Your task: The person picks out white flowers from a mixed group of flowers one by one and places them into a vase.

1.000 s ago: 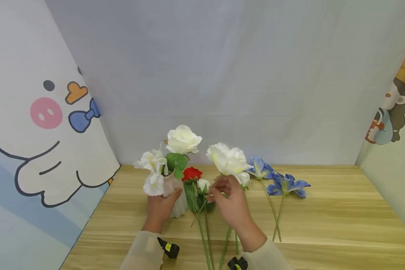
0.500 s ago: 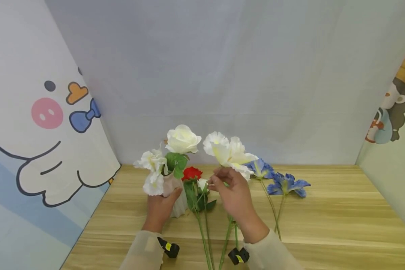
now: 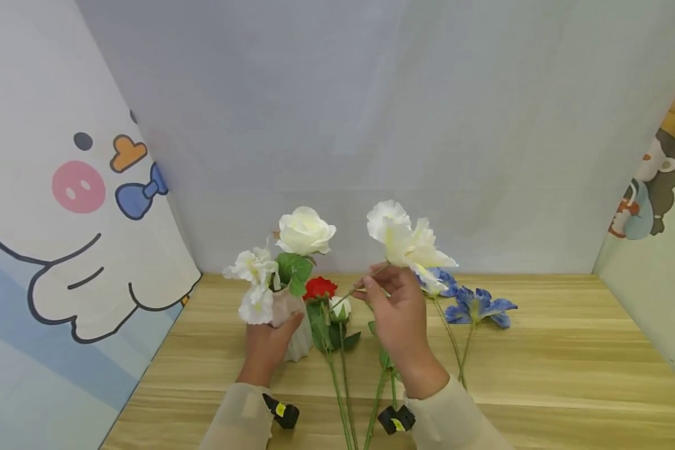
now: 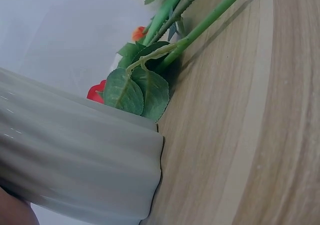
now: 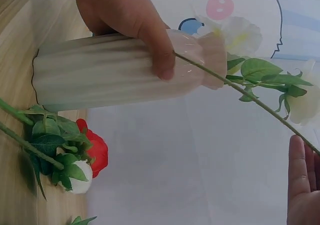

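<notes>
My left hand [image 3: 269, 350] grips the pale fluted vase [image 3: 297, 340], which stands upright on the table; in the right wrist view the thumb lies across its side. From the vase's mouth rise a white rose [image 3: 305, 231] with green leaves and a ruffled white flower [image 3: 253, 281]. To the right, my right hand [image 3: 396, 312] pinches the thin stem of another ruffled white flower [image 3: 407, 240], its bloom held above the fingers. That stem [image 5: 250, 97] slants toward the vase and passes in front of its neck in the right wrist view, outside the mouth.
A red rose [image 3: 320, 288] and a white rosebud [image 3: 340, 309] lie right of the vase, stems toward me. More green stems [image 3: 375, 406] lie under my right hand. Two blue flowers [image 3: 477, 307] lie farther right on the wooden table [image 3: 562, 350]. A grey backdrop stands behind.
My right hand has lifted up and slightly right, raising the ruffled white flower and uncovering the white rosebud. My left hand and the vase have stayed put.
</notes>
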Demonstrator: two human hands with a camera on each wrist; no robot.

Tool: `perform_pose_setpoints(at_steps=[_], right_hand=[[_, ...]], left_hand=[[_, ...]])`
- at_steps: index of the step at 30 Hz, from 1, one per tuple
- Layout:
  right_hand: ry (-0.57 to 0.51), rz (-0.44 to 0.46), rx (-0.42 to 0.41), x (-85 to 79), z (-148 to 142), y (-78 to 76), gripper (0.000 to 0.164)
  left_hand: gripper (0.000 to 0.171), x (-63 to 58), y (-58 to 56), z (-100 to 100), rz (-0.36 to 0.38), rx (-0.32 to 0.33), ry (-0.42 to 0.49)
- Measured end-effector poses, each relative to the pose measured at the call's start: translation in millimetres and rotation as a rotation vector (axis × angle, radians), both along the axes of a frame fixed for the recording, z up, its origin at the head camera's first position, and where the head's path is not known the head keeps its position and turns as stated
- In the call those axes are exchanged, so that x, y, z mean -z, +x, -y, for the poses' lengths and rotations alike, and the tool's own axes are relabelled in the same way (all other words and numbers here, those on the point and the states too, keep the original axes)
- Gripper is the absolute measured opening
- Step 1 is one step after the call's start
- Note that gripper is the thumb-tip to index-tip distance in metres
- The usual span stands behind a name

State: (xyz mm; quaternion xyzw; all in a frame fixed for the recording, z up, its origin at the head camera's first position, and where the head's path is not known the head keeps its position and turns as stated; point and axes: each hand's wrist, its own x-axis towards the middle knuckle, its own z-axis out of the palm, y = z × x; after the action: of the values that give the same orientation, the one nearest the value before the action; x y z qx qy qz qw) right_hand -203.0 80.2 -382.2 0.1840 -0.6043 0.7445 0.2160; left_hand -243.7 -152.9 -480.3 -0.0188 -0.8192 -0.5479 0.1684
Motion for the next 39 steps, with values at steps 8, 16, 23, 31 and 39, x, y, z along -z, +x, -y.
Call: perform_pose_setpoints(at_steps=[8,16,23,31,39], right_hand=[[-0.085,-0.068,0.041,-11.1,0,-0.9,0.017],[-0.115,-0.093,0.051,-18.3,1,-1.9,0.017],[-0.16,-0.099,0.047,-21.4,2,-6.5,0.017],[-0.149,-0.133,0.055,-28.6,0,-11.0,0.018],[-0.196,-0.141,0.039,-39.2,1,-12.9,0.016]], left_hand=[[0.059,0.4,-0.8,0,-0.016,0.013,0.019],[0.064,2.0,-0.7,1,0.012,0.004,0.011],[0.057,-5.1,3.2,-2,0.004,0.007,0.014],[0.05,-32.5,19.4,-12,0.009,0.018,0.024],[0.058,-3.9,1.7,-2,0.03,0.008,0.038]])
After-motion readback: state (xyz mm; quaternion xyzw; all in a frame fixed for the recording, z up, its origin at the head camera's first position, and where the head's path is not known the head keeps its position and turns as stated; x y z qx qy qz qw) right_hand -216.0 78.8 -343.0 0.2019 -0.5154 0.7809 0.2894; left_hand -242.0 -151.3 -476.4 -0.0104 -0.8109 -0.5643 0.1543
